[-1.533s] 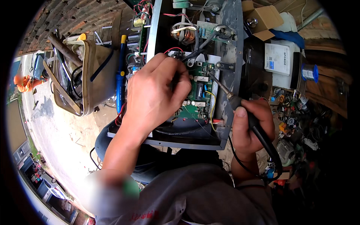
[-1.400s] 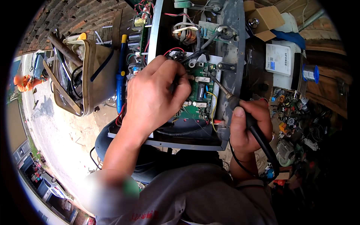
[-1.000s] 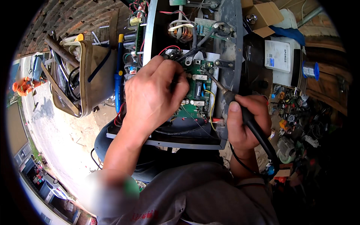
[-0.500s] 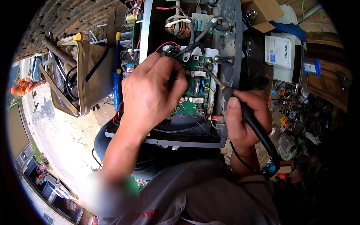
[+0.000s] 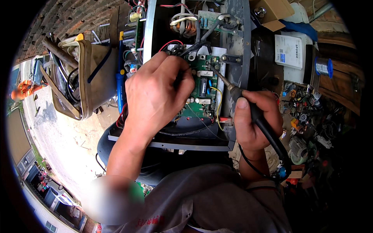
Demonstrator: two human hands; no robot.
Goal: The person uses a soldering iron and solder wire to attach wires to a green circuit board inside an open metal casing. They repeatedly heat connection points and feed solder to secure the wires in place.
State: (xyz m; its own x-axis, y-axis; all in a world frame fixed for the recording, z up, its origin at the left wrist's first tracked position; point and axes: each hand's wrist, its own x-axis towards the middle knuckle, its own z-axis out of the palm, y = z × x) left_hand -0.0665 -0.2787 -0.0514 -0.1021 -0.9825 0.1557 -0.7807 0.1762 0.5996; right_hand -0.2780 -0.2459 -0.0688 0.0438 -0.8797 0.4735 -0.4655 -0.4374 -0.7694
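Note:
An open grey metal casing (image 5: 242, 50) across my lap holds a green circuit board (image 5: 196, 110) with white and blue components, a yellow wire and thick dark leads. My left hand (image 5: 157, 93) is over the board's left side, fingers curled and pressed together; whatever they grip is hidden beneath them. My right hand (image 5: 256, 120) grips a black-handled soldering iron (image 5: 264, 132), its metal tip reaching the board's upper right among small components. Above the board sit a copper-wound coil (image 5: 186, 27) and a smaller board (image 5: 208, 21) with blue resistors.
Left are a tool bag (image 5: 97, 77), a blue stick-like tool (image 5: 121, 89) and wired boards (image 5: 136, 35). Right are a cardboard box (image 5: 274, 17), a white packet (image 5: 288, 52), a solder spool (image 5: 323, 66) and heaped parts (image 5: 303, 116). A person (image 5: 23, 91) in orange is far left.
The casing and both hands sit slightly higher and further left in view. The iron's tip stays near the board's upper right, and my left fingers stay curled.

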